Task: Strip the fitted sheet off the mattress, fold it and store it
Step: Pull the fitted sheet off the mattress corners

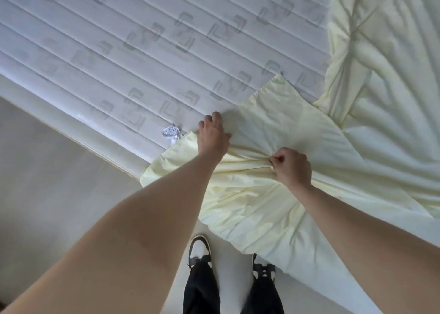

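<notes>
Pale yellow sheet (273,128), white quilted mattress (119,40)

Both forearms are bare up to the near edge of the picture, with no sleeves, watch or rings showing on the left hand (213,136) or the right hand (291,167). The legs wear black trousers (201,287) that fall loose over the ankles. The shoes are black and white: the left shoe (199,249) has a white toe with black trim, the right shoe (263,268) shows black laces over white.

Pale yellow matt cloth fitted sheet (273,128), creased, white quilted ribbed fabric mattress (119,52), smooth pale floor (47,171)
</notes>
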